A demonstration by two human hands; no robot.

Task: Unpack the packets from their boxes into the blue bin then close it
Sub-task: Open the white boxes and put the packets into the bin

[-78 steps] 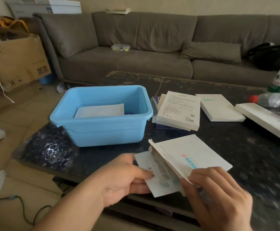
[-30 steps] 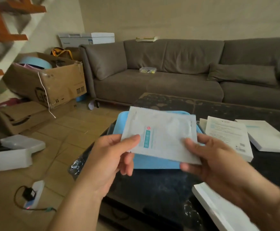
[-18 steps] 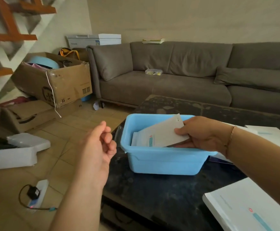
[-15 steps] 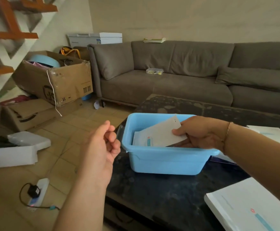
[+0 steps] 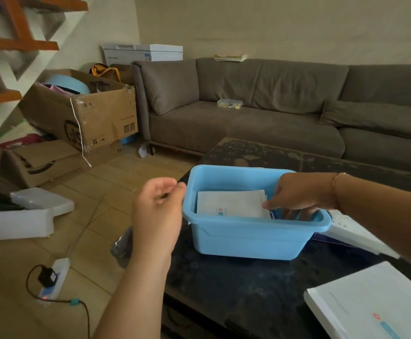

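Right hand (image 5: 297, 196) reaches over far rim into blue bin (image 5: 253, 238), fingertips on right edge of white packet (image 5: 231, 204), which lies flat inside; whether pinched or just let go, cannot tell, fingers partly hidden. Left hand (image 5: 158, 211) hovers beside bin's left wall, loosely curled, holding nothing. 1 white box (image 5: 375, 304) near on dark table (image 5: 236, 289), likely awaiting unpacking; no lid seen
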